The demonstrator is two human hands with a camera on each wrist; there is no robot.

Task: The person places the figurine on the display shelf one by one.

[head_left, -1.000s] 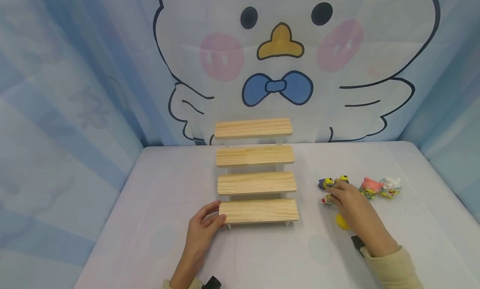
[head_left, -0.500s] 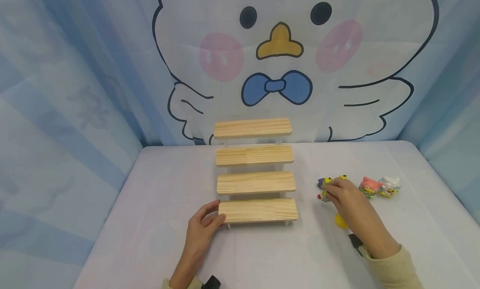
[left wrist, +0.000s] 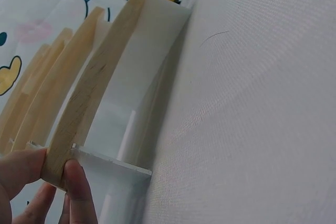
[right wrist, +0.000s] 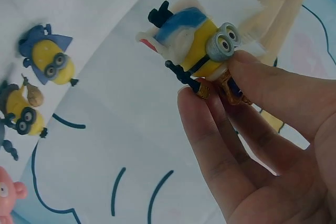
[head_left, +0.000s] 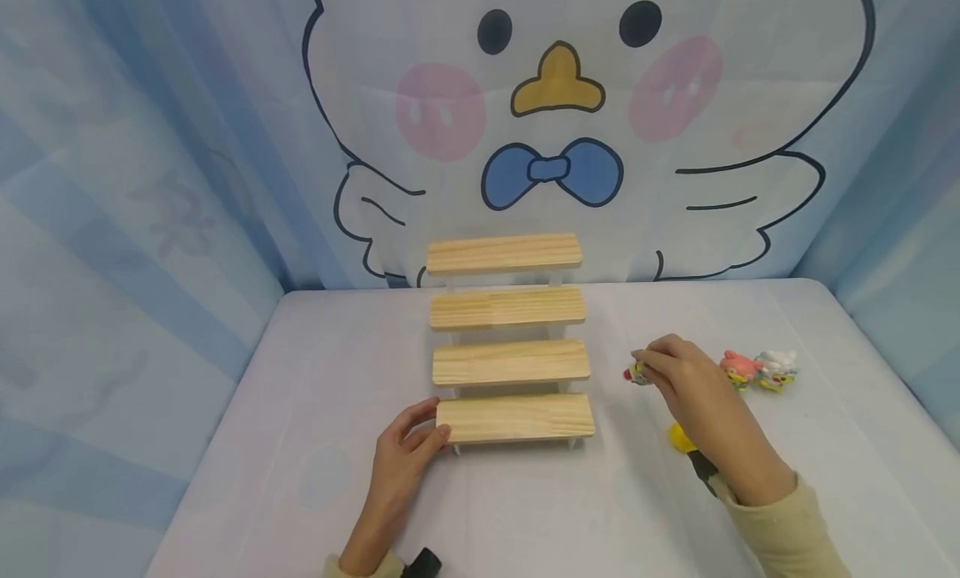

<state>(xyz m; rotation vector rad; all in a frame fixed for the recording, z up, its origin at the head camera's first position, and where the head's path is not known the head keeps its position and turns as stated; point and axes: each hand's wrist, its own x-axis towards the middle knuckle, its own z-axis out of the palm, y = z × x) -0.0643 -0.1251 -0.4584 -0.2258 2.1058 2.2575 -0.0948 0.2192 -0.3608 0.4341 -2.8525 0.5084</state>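
My left hand (head_left: 405, 453) grips the left end of the lowest wooden board on a tiered display stand (head_left: 515, 419), thumb and fingers on either side of the board (left wrist: 94, 72). My right hand (head_left: 693, 394) pinches a Minion figurine (right wrist: 202, 45) between thumb and fingertips, raised off the table to the right of the stand. The figurine is yellow with silver goggles and white and blue clothing, and lies tilted in the fingers. In the right wrist view, two other Minion figurines (right wrist: 50, 59) lie behind it; the right hand hides them in the head view.
A pink figurine (head_left: 738, 368) and a white-topped figurine (head_left: 777, 369) lie together at the right of the white table (head_left: 322, 369). Something yellow (head_left: 679, 439) shows beside the right wrist, partly covered. A curtain with a cartoon face (head_left: 558, 86) hangs behind the stand.
My right hand has picked the Minion figurine up from among the others and moved slightly left and away with it. The left hand keeps its grip on the stand.
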